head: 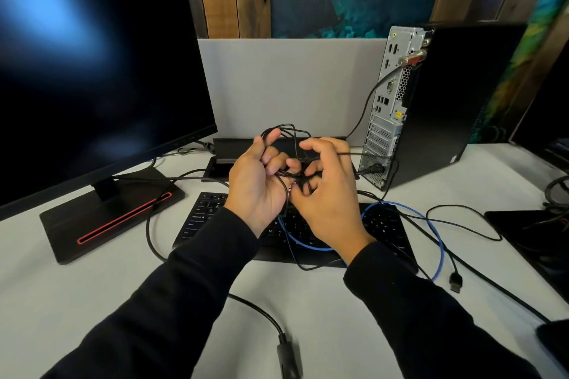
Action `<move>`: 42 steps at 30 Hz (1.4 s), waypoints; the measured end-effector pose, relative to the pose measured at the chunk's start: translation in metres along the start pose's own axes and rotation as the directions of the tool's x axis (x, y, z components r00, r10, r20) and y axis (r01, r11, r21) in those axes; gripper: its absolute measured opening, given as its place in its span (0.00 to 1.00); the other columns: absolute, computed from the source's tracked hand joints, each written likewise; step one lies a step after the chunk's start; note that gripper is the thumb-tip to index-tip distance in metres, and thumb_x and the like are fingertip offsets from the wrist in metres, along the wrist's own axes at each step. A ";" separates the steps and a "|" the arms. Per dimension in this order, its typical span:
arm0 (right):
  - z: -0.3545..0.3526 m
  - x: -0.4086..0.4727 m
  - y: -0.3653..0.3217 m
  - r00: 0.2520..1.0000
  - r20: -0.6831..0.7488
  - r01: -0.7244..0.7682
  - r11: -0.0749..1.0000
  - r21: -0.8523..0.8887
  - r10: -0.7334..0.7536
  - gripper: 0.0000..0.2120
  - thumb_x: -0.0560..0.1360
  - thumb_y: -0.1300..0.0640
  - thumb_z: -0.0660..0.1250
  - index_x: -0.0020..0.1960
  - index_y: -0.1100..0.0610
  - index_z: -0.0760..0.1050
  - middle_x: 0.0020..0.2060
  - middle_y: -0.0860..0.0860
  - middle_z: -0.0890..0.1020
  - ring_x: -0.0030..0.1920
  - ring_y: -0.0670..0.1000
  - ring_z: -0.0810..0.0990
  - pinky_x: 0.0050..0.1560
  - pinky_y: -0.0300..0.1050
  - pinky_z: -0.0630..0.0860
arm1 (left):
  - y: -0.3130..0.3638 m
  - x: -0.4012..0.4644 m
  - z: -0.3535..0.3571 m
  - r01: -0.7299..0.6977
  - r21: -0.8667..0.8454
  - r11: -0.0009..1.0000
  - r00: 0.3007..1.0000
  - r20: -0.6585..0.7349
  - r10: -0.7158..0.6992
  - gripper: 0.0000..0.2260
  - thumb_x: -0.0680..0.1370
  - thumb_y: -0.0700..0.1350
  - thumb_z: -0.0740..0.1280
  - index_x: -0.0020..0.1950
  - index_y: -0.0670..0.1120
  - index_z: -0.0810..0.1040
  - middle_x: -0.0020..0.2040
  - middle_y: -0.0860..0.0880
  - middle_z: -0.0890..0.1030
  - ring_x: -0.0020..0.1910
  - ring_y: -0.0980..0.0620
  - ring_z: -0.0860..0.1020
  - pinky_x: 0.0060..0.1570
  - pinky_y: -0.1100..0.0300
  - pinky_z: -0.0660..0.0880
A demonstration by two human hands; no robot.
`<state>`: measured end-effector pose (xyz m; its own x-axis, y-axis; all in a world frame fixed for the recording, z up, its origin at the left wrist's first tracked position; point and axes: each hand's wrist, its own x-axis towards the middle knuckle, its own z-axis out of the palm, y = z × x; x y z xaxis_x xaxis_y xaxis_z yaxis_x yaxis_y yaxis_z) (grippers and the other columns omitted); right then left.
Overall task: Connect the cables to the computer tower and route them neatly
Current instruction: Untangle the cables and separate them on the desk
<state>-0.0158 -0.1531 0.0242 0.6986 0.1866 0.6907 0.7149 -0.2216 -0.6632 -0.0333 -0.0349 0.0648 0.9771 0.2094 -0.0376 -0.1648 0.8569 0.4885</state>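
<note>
Both of our hands are up over the keyboard, working on a bunch of thin black cables. Our left hand has its fingers curled round the looped cables and holds them. Our right hand pinches the same bunch with bent fingers, just beside the left one. Under our hands a blue cable lies in a big loop across the keyboard and the white worktop. A loose black plug rests on the worktop near that loop. To our right the computer tower stands upright with its back side turned to us. One black cable is plugged in high up there, and another plug sits low down. To our left stands a dark monitor on its stand.
</note>
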 end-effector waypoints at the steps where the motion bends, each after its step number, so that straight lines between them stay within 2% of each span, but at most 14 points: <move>1: 0.001 -0.001 0.001 0.999 -0.032 0.030 0.999 -0.042 -0.032 0.32 0.66 0.74 0.72 0.65 0.52 0.72 0.63 0.46 0.65 0.49 0.51 0.76 0.42 0.41 0.78 | -0.001 0.000 0.001 0.002 -0.002 1.000 1.000 0.000 -0.002 0.15 0.87 0.47 0.54 0.61 0.39 0.76 0.30 0.52 0.61 0.25 0.56 0.60 0.31 0.60 0.72; 5: 0.004 -0.007 0.000 0.979 -0.066 0.174 0.958 -0.228 -0.194 0.29 0.65 0.75 0.65 0.62 0.53 0.68 0.63 0.55 0.67 0.56 0.45 0.72 0.51 0.38 0.77 | -0.002 -0.002 0.003 -0.020 -0.008 1.000 1.000 -0.023 0.020 0.15 0.87 0.47 0.55 0.61 0.39 0.76 0.30 0.52 0.62 0.26 0.56 0.61 0.33 0.60 0.72; 7: 0.006 -0.011 0.000 0.968 -0.076 0.199 0.916 -0.347 -0.239 0.23 0.68 0.70 0.61 0.60 0.54 0.68 0.59 0.56 0.72 0.58 0.52 0.73 0.51 0.46 0.78 | -0.003 -0.002 0.004 -0.034 -0.014 0.999 0.999 -0.037 0.033 0.14 0.87 0.47 0.55 0.61 0.39 0.75 0.30 0.52 0.62 0.25 0.56 0.61 0.32 0.60 0.73; 9: 0.004 -0.013 0.003 0.959 -0.078 0.201 0.850 -0.487 -0.272 0.17 0.70 0.65 0.58 0.56 0.54 0.69 0.52 0.54 0.77 0.54 0.57 0.75 0.52 0.54 0.73 | -0.002 -0.002 0.005 -0.056 -0.024 0.998 0.997 -0.052 0.055 0.14 0.87 0.47 0.55 0.61 0.39 0.75 0.30 0.52 0.62 0.25 0.56 0.61 0.32 0.60 0.73; 12: -0.005 -0.016 0.010 0.962 -0.046 0.194 0.791 -0.580 -0.269 0.09 0.71 0.64 0.59 0.48 0.55 0.73 0.42 0.50 0.77 0.48 0.56 0.76 0.56 0.54 0.68 | 0.007 0.003 0.002 -0.090 -0.042 0.995 0.994 -0.062 0.087 0.14 0.87 0.46 0.55 0.61 0.40 0.75 0.30 0.53 0.62 0.24 0.56 0.60 0.33 0.60 0.74; 16: -0.012 -0.036 0.007 0.959 0.173 0.285 0.772 -0.569 -0.226 0.10 0.71 0.62 0.59 0.46 0.54 0.77 0.40 0.48 0.75 0.43 0.54 0.74 0.52 0.54 0.66 | 0.025 0.015 -0.009 -0.158 -0.043 0.987 0.986 -0.069 0.155 0.14 0.87 0.47 0.54 0.63 0.40 0.74 0.30 0.53 0.61 0.25 0.57 0.59 0.31 0.60 0.72; 18: -0.014 -0.053 0.003 0.921 0.354 0.333 0.792 -0.511 -0.159 0.14 0.71 0.59 0.58 0.51 0.52 0.79 0.41 0.47 0.75 0.43 0.51 0.73 0.49 0.54 0.66 | 0.035 0.019 -0.016 -0.187 -0.007 0.982 0.980 -0.070 0.186 0.14 0.87 0.47 0.54 0.64 0.41 0.74 0.30 0.53 0.61 0.25 0.57 0.59 0.32 0.61 0.71; 21: -0.023 -0.073 0.006 0.874 0.479 0.322 0.832 -0.452 -0.078 0.14 0.75 0.51 0.61 0.55 0.49 0.82 0.38 0.43 0.73 0.39 0.47 0.71 0.48 0.51 0.66 | 0.049 0.022 -0.022 -0.235 0.074 0.969 0.969 -0.066 0.240 0.14 0.87 0.48 0.54 0.65 0.42 0.75 0.31 0.53 0.60 0.26 0.57 0.59 0.32 0.62 0.70; 25: -0.042 -0.086 0.025 0.797 0.603 0.367 0.813 -0.452 -0.024 0.18 0.81 0.41 0.60 0.41 0.48 0.81 0.30 0.44 0.76 0.32 0.47 0.69 0.47 0.48 0.69 | 0.073 0.027 -0.028 -0.309 0.114 0.944 0.946 -0.066 0.318 0.15 0.88 0.47 0.54 0.65 0.42 0.75 0.31 0.53 0.60 0.27 0.56 0.58 0.34 0.61 0.70; 29: -0.068 -0.081 0.036 0.917 0.378 0.093 0.853 -0.513 0.127 0.19 0.78 0.40 0.63 0.34 0.49 0.77 0.24 0.43 0.72 0.28 0.48 0.70 0.39 0.45 0.73 | 0.092 0.032 -0.042 -0.370 0.099 0.924 0.917 -0.120 0.380 0.14 0.88 0.47 0.54 0.65 0.42 0.76 0.31 0.53 0.61 0.28 0.56 0.59 0.35 0.60 0.71; 31: -0.082 -0.074 0.035 0.942 0.270 -0.030 0.852 -0.523 0.199 0.16 0.77 0.44 0.68 0.32 0.47 0.78 0.22 0.40 0.72 0.29 0.45 0.76 0.32 0.39 0.70 | 0.096 0.035 -0.049 -0.385 0.077 0.920 0.908 -0.150 0.392 0.14 0.87 0.47 0.55 0.63 0.43 0.76 0.31 0.53 0.61 0.28 0.56 0.59 0.34 0.60 0.71; 33: -0.093 -0.066 0.031 0.960 0.174 -0.106 0.859 -0.501 0.221 0.14 0.75 0.50 0.74 0.31 0.48 0.79 0.23 0.39 0.75 0.31 0.44 0.78 0.32 0.39 0.71 | 0.098 0.039 -0.055 -0.396 0.056 0.916 0.897 -0.187 0.400 0.13 0.87 0.47 0.55 0.62 0.43 0.76 0.32 0.53 0.62 0.28 0.56 0.59 0.34 0.60 0.71; 37: -0.114 -0.065 0.030 0.961 0.060 -0.211 0.854 -0.476 0.271 0.18 0.75 0.53 0.75 0.28 0.50 0.77 0.23 0.39 0.75 0.28 0.44 0.74 0.33 0.34 0.65 | 0.110 0.044 -0.070 -0.424 -0.023 0.905 0.880 -0.246 0.406 0.09 0.87 0.46 0.56 0.60 0.45 0.75 0.32 0.52 0.65 0.27 0.55 0.61 0.38 0.59 0.71; 42: -0.137 -0.077 0.032 0.913 -0.107 -0.398 0.797 -0.454 0.395 0.21 0.75 0.53 0.75 0.25 0.53 0.76 0.18 0.49 0.66 0.25 0.52 0.68 0.29 0.37 0.66 | 0.111 0.044 -0.076 -0.429 -0.032 0.903 0.876 -0.258 0.407 0.10 0.86 0.46 0.56 0.62 0.46 0.74 0.32 0.52 0.67 0.28 0.55 0.62 0.38 0.58 0.72</move>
<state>-0.0510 -0.3059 -0.0104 0.9165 -0.0196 0.3996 0.2788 -0.6851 -0.6730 -0.0185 0.1051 0.0509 0.7543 0.6539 -0.0584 -0.5725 0.6986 0.4292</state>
